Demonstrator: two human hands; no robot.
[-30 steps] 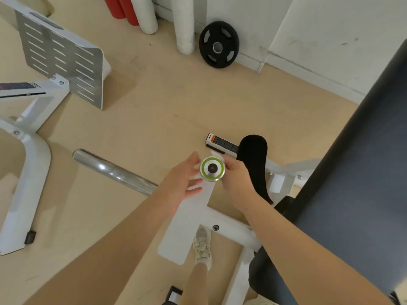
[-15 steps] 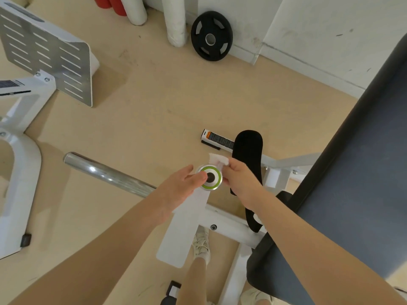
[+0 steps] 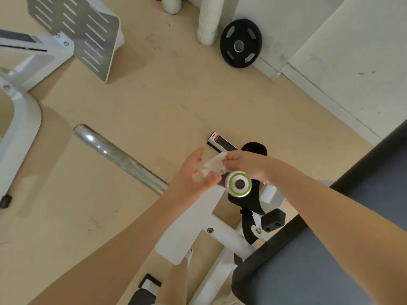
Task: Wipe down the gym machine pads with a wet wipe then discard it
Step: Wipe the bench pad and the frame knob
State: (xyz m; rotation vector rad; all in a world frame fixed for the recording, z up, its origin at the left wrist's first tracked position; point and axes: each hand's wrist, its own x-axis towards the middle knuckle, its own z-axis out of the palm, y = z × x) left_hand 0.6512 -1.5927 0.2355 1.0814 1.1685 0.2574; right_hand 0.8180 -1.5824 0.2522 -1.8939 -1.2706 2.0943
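The right hand (image 3: pixel 246 166) pinches the wet wipe (image 3: pixel 214 165) just left of its fingertips, nearer than the relaxed, empty left hand (image 3: pixel 191 175) (the grey pad (image 3: pixel 330 260) lies down-right).

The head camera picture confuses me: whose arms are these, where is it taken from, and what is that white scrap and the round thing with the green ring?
There is no robot here. A person wears a camera on the head, so you look forward and down along their own two bare arms at a gym floor.

The right hand pinches a crumpled white wet wipe, the cloth meant for cleaning the machine. The left hand is open beside it, fingers spread, holding nothing.

The round thing with the green ring looks like the top of a wipe canister; what supports it is hidden. Below are the white frame of a gym machine and its chrome bar. The dark grey pad on the right is part of the machine. A black weight plate leans against the wall.
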